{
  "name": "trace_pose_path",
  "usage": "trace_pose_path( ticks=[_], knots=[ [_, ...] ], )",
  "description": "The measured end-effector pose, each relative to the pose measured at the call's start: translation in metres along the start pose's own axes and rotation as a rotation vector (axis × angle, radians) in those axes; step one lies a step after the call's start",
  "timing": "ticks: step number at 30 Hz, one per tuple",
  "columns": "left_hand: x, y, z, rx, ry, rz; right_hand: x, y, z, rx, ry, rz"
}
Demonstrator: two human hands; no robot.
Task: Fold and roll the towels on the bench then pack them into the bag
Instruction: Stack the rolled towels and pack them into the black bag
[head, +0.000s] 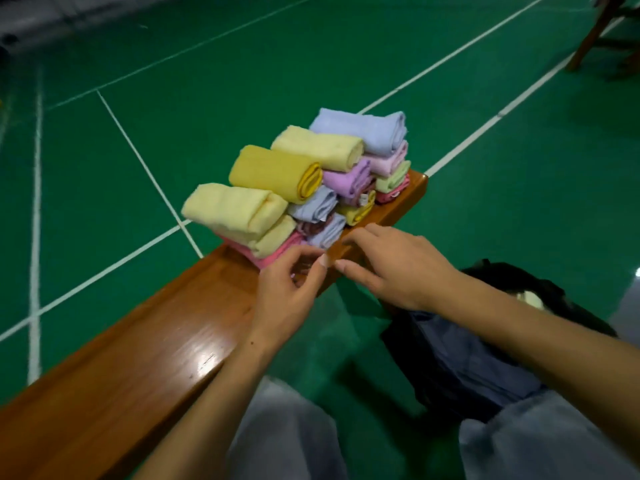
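A stack of several rolled towels [298, 178] in yellow, blue, purple, pink and green sits at the far end of a wooden bench [149, 344]. My left hand [289, 289] hovers just in front of the stack with its fingers loosely curled, holding nothing that I can see. My right hand [391, 268] is beside it, fingers relaxed and extended over the bench's near edge, close to the lowest blue roll [327, 232]. A dark bag [485, 344] lies open on the floor under my right forearm, a pale item showing inside it.
The bench runs from lower left toward the middle over a green court floor [207, 81] with white lines. My knees in grey trousers [287, 434] are at the bottom. Wooden furniture legs [595, 32] stand at the top right.
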State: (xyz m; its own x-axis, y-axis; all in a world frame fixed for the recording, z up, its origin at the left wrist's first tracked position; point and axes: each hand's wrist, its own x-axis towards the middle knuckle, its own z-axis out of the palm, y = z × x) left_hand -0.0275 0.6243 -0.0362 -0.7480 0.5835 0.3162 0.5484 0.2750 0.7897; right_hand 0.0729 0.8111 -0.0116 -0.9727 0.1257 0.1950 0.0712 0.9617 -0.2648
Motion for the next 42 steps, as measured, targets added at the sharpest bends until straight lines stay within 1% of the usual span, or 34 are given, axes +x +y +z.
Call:
trace_pose_path(
  ticks=[3, 6, 9, 11, 12, 14, 18, 19, 22, 24, 30, 33, 37, 39, 42],
  knots=[
    [-0.012, -0.019, -0.048, 0.032, 0.143, -0.027, 0.018, -0.050, 0.022, 0.242, 0.121, 0.091],
    [-0.004, -0.048, -0.086, 0.048, 0.314, -0.074, 0.035, -0.092, 0.052, 0.477, 0.221, 0.221],
    [0.021, -0.086, -0.110, 0.024, 0.456, -0.182, 0.051, -0.124, 0.076, 0.672, 0.261, 0.385],
    [0.043, -0.109, -0.119, 0.000, 0.494, -0.269, 0.061, -0.139, 0.086, 0.732, 0.311, 0.466],
    [0.054, -0.117, -0.120, -0.027, 0.492, -0.300, 0.066, -0.144, 0.090, 0.751, 0.327, 0.502],
    [0.075, -0.128, -0.119, -0.136, 0.438, -0.366, 0.076, -0.151, 0.096, 0.817, 0.332, 0.561],
    [0.105, -0.154, -0.111, -0.487, 0.325, -0.458, 0.090, -0.157, 0.104, 0.881, 0.302, 0.624],
    [0.109, -0.160, -0.108, -0.550, 0.315, -0.469, 0.093, -0.157, 0.105, 0.890, 0.290, 0.645],
    [0.117, -0.170, -0.100, -0.682, 0.353, -0.507, 0.099, -0.157, 0.107, 0.913, 0.262, 0.705],
    [0.123, -0.172, -0.096, -0.759, 0.324, -0.536, 0.102, -0.158, 0.108, 0.924, 0.256, 0.711],
    [0.124, -0.181, -0.101, -0.745, 0.340, -0.543, 0.110, -0.161, 0.105, 0.940, 0.203, 0.743],
    [0.119, -0.180, -0.105, -0.739, 0.310, -0.550, 0.108, -0.160, 0.102, 0.974, 0.179, 0.749],
    [0.105, -0.158, -0.106, -0.670, 0.380, -0.527, 0.102, -0.161, 0.099, 0.982, 0.123, 0.780],
    [0.095, -0.153, -0.108, -0.633, 0.390, -0.531, 0.099, -0.159, 0.096, 0.977, 0.092, 0.817],
    [0.077, -0.151, -0.107, -0.569, 0.269, -0.525, 0.092, -0.145, 0.093, 0.948, 0.073, 0.867]
  ],
)
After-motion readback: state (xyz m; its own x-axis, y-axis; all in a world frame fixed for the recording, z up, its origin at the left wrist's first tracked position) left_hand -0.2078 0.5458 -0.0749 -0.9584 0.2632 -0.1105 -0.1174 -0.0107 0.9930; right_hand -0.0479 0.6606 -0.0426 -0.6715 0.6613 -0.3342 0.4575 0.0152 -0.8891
